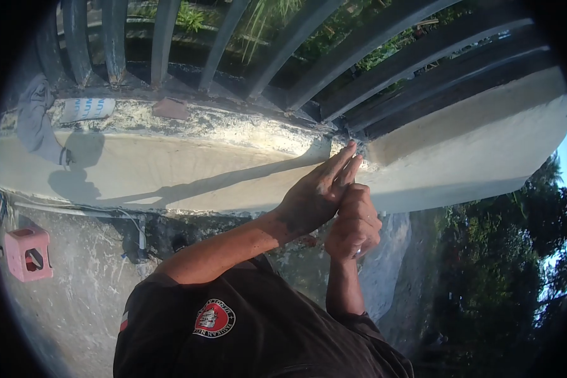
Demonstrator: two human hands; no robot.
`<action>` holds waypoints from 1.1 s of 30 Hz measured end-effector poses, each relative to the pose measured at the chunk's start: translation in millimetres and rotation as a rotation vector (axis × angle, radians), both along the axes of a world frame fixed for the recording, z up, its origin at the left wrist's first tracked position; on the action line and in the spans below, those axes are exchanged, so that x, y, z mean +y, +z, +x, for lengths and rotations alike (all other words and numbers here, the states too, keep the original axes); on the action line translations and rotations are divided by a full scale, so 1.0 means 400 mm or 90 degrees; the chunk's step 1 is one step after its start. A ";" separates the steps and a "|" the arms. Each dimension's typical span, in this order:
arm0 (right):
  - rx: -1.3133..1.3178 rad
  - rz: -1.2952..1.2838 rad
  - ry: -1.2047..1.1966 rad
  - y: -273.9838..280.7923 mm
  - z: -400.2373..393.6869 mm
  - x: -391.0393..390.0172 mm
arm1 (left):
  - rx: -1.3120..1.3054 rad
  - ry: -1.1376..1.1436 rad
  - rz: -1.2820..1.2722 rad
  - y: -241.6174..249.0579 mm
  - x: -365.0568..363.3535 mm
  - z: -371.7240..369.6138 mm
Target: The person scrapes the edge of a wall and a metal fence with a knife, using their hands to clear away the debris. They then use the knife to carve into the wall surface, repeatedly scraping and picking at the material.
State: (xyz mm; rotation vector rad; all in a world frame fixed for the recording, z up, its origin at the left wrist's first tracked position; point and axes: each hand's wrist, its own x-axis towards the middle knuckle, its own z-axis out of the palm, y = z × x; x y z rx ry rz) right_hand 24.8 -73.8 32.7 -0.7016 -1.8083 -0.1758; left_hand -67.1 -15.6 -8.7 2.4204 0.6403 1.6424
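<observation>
My left hand point(318, 192) reaches up to the corner where the cream wall ledge point(233, 179) meets the dark metal fence bars point(309, 57). Its fingers are stretched out and lie close together near the rough, peeling paint of that corner. Just to the right and below, my right hand point(356, 223) is closed in a fist against the left hand. A small pale bit shows at the lower end of the fist, but what it grips is hidden. Dark smudges mark my left hand and wrist.
On the ledge lie a brown folded piece point(170, 108), a white sheet with blue letters point(88, 109) and a grey cloth point(34, 113). A pink stool point(28, 264) stands on the concrete at lower left, near a white pipe point(75, 210). Plants grow behind the bars.
</observation>
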 end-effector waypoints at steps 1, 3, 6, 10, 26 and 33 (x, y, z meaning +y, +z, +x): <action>0.004 0.008 0.015 0.013 0.000 0.001 | -0.025 -0.012 -0.008 0.007 -0.001 0.000; 0.011 0.017 0.017 0.036 0.008 -0.003 | -0.047 -0.037 -0.016 0.013 -0.008 0.014; -0.031 0.004 -0.044 0.035 0.024 -0.040 | -0.066 -0.132 -0.093 0.004 -0.037 0.043; -0.034 0.000 -0.086 0.021 0.036 -0.106 | -0.069 -0.176 -0.055 0.004 -0.069 0.048; 0.060 0.021 0.103 -0.009 0.055 -0.003 | -0.023 -0.054 -0.010 0.030 0.013 0.003; 0.242 0.051 0.045 -0.096 0.001 0.010 | 0.029 -0.042 0.030 0.004 0.048 -0.005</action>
